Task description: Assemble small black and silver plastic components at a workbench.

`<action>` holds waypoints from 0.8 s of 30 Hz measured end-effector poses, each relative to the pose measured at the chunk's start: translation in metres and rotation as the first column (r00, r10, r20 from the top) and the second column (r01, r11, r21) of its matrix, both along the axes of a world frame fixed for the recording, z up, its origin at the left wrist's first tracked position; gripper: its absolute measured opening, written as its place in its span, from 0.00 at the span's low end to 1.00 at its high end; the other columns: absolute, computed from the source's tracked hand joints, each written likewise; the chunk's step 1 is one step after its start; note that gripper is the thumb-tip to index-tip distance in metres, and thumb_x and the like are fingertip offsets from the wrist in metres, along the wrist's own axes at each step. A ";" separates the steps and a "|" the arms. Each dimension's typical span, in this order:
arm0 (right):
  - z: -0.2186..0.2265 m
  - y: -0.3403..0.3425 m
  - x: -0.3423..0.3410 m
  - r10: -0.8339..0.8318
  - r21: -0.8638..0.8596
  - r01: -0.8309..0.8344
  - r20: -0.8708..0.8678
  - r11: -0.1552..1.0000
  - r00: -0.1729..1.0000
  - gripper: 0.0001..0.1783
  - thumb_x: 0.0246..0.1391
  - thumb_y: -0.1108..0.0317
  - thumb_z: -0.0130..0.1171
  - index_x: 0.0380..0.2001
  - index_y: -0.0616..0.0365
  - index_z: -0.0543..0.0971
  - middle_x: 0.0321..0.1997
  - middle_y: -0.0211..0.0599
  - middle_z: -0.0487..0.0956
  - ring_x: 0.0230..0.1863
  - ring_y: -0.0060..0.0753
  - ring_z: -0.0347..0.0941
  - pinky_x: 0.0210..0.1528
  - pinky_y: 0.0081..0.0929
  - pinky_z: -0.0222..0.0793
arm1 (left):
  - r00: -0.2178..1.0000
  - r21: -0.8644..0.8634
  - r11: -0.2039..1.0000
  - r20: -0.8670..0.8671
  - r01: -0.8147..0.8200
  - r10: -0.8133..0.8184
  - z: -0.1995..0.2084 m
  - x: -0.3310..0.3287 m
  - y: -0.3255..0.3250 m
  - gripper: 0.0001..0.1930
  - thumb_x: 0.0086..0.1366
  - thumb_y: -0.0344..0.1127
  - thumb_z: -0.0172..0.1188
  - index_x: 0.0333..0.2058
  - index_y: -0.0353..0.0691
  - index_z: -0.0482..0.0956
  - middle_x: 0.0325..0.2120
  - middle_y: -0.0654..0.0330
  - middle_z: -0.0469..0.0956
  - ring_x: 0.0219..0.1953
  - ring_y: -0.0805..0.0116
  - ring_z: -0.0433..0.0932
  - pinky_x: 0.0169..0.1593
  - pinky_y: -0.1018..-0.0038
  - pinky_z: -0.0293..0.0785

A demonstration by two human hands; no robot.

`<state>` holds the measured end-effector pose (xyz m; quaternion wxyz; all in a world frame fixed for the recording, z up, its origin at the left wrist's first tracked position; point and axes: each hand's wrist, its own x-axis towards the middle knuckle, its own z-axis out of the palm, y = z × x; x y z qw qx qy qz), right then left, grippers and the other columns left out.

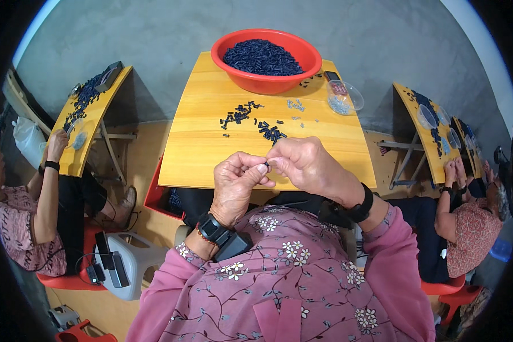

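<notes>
My left hand (240, 181) and my right hand (303, 164) meet just over the near edge of the yellow table (199, 137). Between their pinched fingertips is a small black piece (267, 164), mostly covered by the fingers. My left thumb and forefinger close on it, and the right fingertips press against it from the other side. Beyond my hands lie two loose groups of short black cylindrical pieces (271, 132). Small clear pieces (295, 105) are scattered farther back. Whether a clear piece is also in my fingers is hidden.
A red basin (267, 85) heaped with black pieces stands at the table's far edge. Beside it are a clear tub (340, 106) of clear pieces and a dark box (332, 75). Co-workers sit at a left table (111, 94) and a right table (407, 105). A grey stool (137, 256) stands at left.
</notes>
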<state>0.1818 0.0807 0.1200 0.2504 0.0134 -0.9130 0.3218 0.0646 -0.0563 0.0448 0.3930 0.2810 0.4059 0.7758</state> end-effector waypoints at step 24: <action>-0.034 -0.011 -0.012 -0.096 0.120 0.095 0.004 0.988 0.995 0.18 0.46 0.70 0.66 0.40 0.64 0.74 0.33 0.46 0.75 0.33 0.52 0.76 0.34 0.41 0.74 | 0.924 0.045 0.997 0.375 0.058 -0.071 -0.006 -0.005 0.001 0.05 0.67 0.26 0.57 0.39 0.32 0.78 0.32 0.58 0.81 0.34 0.74 0.79 0.39 0.79 0.77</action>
